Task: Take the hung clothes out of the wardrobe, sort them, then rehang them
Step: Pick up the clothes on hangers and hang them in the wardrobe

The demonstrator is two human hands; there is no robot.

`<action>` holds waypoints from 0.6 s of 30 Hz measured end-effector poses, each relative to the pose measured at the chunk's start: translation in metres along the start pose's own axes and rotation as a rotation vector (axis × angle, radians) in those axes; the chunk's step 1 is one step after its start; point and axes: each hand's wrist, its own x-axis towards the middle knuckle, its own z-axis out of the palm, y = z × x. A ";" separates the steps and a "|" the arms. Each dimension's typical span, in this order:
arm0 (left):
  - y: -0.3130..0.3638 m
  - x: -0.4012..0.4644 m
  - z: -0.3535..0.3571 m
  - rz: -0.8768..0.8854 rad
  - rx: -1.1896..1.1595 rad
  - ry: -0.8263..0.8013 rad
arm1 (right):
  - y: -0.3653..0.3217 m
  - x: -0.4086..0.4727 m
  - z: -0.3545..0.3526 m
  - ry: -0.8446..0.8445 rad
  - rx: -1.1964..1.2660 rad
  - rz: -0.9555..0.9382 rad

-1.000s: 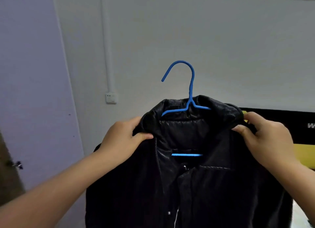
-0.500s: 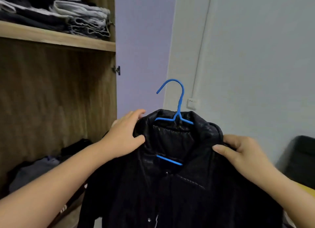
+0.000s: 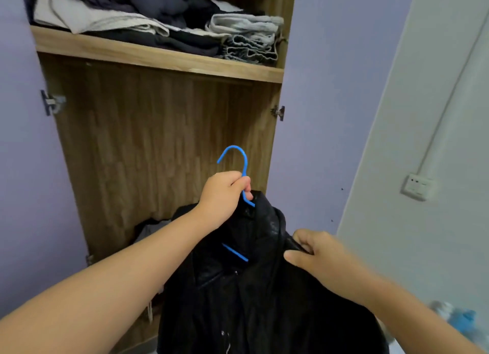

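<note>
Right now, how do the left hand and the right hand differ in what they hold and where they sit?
The left hand grips the blue hanger at its neck; the right hand pinches the black jacket at its shoulder. The left hand is raised near the wardrobe opening; the right hand sits lower, off to the side. Both carry the same garment.

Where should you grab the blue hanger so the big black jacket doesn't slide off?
Grip the blue hanger by its thin neck, just under the hook, coming from the left side as the left hand does now. The neck sits over the middle of the black jacket, so the weight probably hangs evenly, and the hook stays free. The right hand pinches the jacket's shoulder.
</note>
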 end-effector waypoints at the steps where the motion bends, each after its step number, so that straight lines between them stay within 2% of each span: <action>1: -0.007 0.009 -0.006 -0.013 -0.007 0.025 | -0.003 0.010 0.001 -0.106 0.031 -0.018; 4: -0.026 0.040 -0.023 -0.009 -0.017 0.075 | -0.008 0.046 0.007 -0.296 0.211 -0.038; 9: -0.051 0.109 -0.053 0.067 0.033 0.102 | -0.022 0.123 0.027 -0.203 0.501 -0.078; 13: -0.081 0.163 -0.070 0.099 0.232 0.143 | -0.037 0.179 0.046 -0.230 0.722 -0.053; 18: -0.124 0.208 -0.092 0.067 0.441 0.195 | -0.051 0.260 0.059 -0.217 0.860 -0.063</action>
